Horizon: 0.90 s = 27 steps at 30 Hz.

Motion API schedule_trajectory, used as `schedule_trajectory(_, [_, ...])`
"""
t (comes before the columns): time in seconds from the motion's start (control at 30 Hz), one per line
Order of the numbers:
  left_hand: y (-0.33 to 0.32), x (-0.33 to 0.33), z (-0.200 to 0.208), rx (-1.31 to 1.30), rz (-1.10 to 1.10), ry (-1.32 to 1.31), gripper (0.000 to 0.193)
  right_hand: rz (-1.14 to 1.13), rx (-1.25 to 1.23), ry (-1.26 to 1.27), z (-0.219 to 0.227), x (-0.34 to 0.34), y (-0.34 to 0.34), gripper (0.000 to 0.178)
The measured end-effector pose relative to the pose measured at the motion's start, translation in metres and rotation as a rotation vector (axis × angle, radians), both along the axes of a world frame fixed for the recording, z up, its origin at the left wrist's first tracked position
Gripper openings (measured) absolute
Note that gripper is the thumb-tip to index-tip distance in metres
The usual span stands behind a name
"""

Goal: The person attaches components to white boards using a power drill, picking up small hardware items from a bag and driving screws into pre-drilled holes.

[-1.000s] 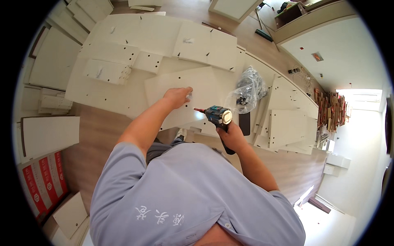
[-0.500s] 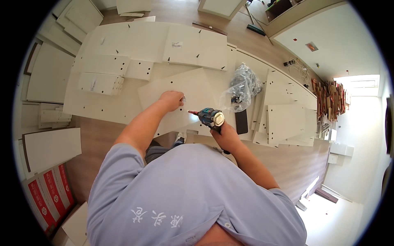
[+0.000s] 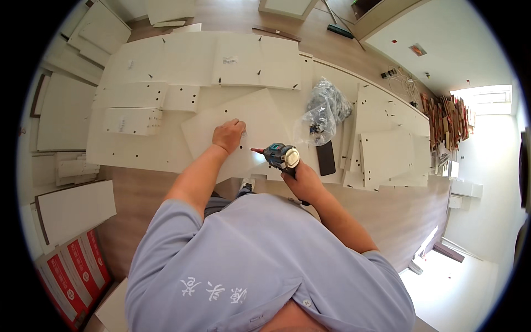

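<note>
My left hand (image 3: 229, 136) rests over a loose white panel (image 3: 263, 113), its fingers closed in a pinch. A small pale scrap shows at the fingertips; what it is, and what else they hold, I cannot make out. In my right hand (image 3: 304, 181) is a cordless driver (image 3: 281, 156) with a teal and dark body. Its reddish bit points left, and its lamp lights the panel near a dark hole. The bit tip appears apart from my left hand. To the right of the driver are a clear plastic bag (image 3: 326, 108) of dark hardware and a black phone (image 3: 326, 157).
White boards lie across the worktable: a panel with upright pins (image 3: 257, 61) at the back, drilled strips (image 3: 133, 120) at left, stacked panels (image 3: 387, 157) at right. More boards (image 3: 74, 207) and a red-and-white carton (image 3: 74, 276) stand on the left. Wood strips (image 3: 445, 124) are piled far right.
The view has shifted slightly. Both hands hold nearly the same places over the panel, the left still pinched and the right still gripping the driver.
</note>
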State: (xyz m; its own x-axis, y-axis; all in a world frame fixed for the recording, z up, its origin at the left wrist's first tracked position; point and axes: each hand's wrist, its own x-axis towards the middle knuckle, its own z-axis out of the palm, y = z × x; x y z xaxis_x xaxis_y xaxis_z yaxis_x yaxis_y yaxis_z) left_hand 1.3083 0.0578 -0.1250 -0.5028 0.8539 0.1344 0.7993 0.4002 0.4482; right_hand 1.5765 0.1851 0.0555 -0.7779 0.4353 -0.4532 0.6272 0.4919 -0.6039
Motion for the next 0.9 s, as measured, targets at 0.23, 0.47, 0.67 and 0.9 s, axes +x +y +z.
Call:
schedule_trajectory(0.23, [-0.005,-0.027,0.007,-0.088,-0.185,-0.162,0.012,0.005,0.027,-0.030,-0.003,-0.001,0.002,0.044])
schedule_trajectory(0.47, [-0.004,-0.018,0.016,-0.018,-0.056,-0.215,0.010,-0.024,0.013,-0.046,-0.001,-0.004,0.001,0.045])
schedule_trajectory(0.67, [-0.010,-0.022,0.002,0.111,0.002,-0.390,0.004,0.010,-0.020,0.027,-0.011,-0.005,0.005,0.045])
schedule_trajectory(0.9, [-0.019,-0.047,-0.011,0.308,0.117,-1.080,0.009,0.118,0.004,0.060,-0.003,-0.037,0.007,0.045])
